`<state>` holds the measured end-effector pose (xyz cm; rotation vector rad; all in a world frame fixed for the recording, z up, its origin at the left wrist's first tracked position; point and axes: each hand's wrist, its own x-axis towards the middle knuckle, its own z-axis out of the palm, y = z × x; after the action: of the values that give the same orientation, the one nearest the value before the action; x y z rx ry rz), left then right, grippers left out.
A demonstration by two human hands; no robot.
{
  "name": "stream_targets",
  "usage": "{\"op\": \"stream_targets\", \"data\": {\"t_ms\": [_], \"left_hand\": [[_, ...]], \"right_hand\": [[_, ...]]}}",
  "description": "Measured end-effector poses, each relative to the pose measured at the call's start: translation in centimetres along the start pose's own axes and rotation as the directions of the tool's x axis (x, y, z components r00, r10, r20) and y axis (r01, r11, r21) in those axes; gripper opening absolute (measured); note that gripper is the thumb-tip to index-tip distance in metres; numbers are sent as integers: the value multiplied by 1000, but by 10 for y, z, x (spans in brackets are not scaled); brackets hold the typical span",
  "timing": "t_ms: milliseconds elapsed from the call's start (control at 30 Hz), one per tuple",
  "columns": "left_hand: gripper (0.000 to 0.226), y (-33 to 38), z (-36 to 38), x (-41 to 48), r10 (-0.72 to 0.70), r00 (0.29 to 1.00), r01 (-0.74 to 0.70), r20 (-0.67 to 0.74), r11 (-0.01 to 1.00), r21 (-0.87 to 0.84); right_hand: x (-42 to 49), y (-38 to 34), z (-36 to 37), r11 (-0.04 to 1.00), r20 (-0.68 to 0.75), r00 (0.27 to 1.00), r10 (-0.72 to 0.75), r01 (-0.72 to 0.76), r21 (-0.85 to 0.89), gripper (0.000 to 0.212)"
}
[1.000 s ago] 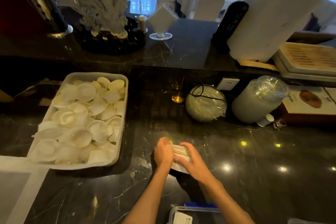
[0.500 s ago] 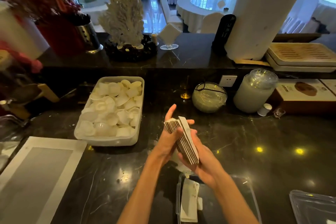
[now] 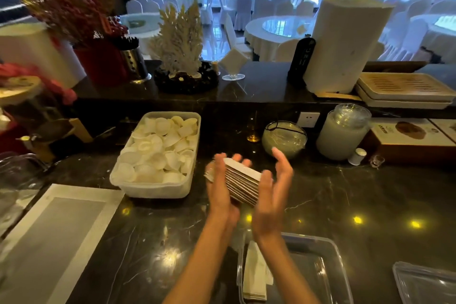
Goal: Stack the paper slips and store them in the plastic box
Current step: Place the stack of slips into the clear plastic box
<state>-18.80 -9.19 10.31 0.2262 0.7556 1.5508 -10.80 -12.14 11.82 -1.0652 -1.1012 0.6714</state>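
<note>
A thick stack of paper slips [image 3: 243, 181] with brown edges is held in the air above the dark marble counter. My left hand [image 3: 220, 189] cups it from the left and below. My right hand [image 3: 272, 195] stands beside its right end, fingers spread, palm against the stack's side. The clear plastic box [image 3: 328, 252] lies open on the counter near the front edge, below my right wrist. A few slips [image 3: 254, 274] lie along the box's left side.
A white tub of shell-shaped pieces [image 3: 158, 190] sits to the left. A glass bowl [image 3: 283, 138] and a lidded jar [image 3: 343, 133] stand behind my hands. A clear lid [image 3: 424, 284] lies at the front right, a grey mat [image 3: 54, 234] at the front left.
The stack came up off the counter into both hands. Since half a second ago my right hand has opened and shifted to the stack's right end, while the left keeps holding it.
</note>
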Motion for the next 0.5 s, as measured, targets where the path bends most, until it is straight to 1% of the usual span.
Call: {"op": "stream_targets", "data": {"t_ms": [67, 133, 200, 300, 367, 400, 467, 500], "left_hand": [[66, -10, 2, -9, -48, 999, 49, 8, 997, -52], [65, -2, -3, -5, -31, 999, 28, -25, 996, -88], [64, 5, -4, -4, -4, 999, 1, -35, 995, -98], [62, -8, 7, -15, 33, 999, -34, 30, 999, 18], [64, -13, 14, -18, 34, 999, -36, 41, 998, 52], [64, -11, 14, -16, 45, 998, -48, 45, 997, 61], [64, -4, 10, -9, 63, 997, -67, 47, 993, 101], [65, -1, 7, -5, 72, 996, -78, 44, 987, 141]], "right_hand": [[2, -6, 5, 999, 54, 998, -30, 29, 27, 53], [4, -5, 0, 996, 83, 993, -79, 75, 51, 53], [5, 0, -5, 992, 82, 989, -125, 123, 27, 54], [6, 1, -2, 997, 106, 994, -27, 19, 81, 60], [7, 3, -4, 996, 108, 994, 0, -9, 83, 57], [8, 5, -7, 996, 133, 991, 17, -28, 81, 53], [9, 13, -17, 993, 242, 967, 83, -100, 56, 44], [8, 17, -22, 988, 316, 939, 135, -153, 31, 37]]}}
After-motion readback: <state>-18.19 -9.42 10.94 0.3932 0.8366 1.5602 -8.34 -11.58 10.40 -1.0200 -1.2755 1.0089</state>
